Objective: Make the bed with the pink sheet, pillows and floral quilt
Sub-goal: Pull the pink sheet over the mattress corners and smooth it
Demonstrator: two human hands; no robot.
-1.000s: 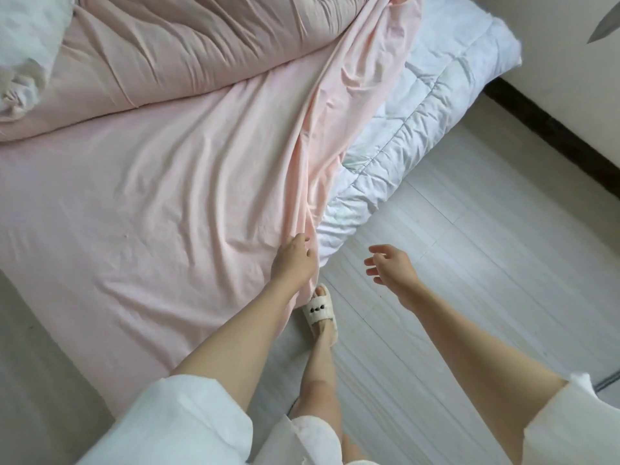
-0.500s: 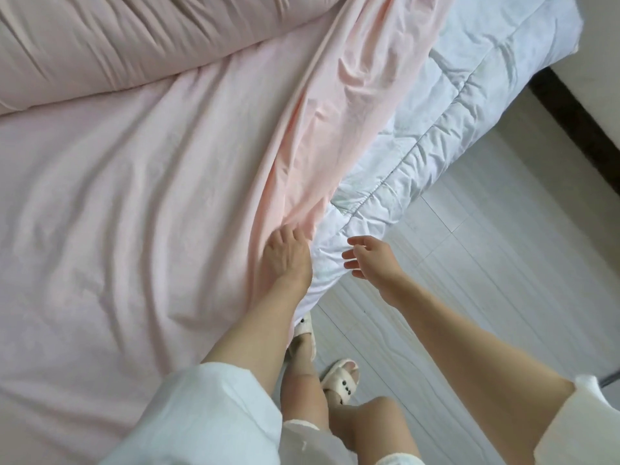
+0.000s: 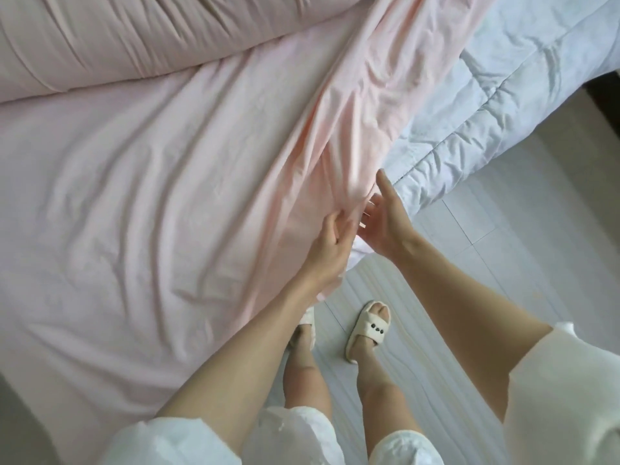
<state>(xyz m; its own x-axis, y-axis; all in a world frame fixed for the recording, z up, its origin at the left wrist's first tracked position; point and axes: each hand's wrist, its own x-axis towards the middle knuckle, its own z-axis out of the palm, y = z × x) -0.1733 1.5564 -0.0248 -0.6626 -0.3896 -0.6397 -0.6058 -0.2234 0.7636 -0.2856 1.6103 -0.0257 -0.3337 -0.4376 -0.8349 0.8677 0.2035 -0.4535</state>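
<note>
The pink sheet covers most of the bed, wrinkled, with a bunched fold running diagonally along its right edge. My left hand pinches that bunched edge at the bed's side. My right hand is beside it with fingers spread, touching the sheet's edge where it meets the white quilted mattress pad. A rolled pink quilt lies across the far side of the bed. No pillow is in view.
Pale grey floorboards run along the bed's right side, where my feet stand in cream slippers. A dark baseboard shows at the upper right. Grey floor shows at the lower left.
I have stepped closer to the bed. My right hand moved left to the sheet's edge. My left hand shifted from pressing on the sheet to pinching its bunched fold.
</note>
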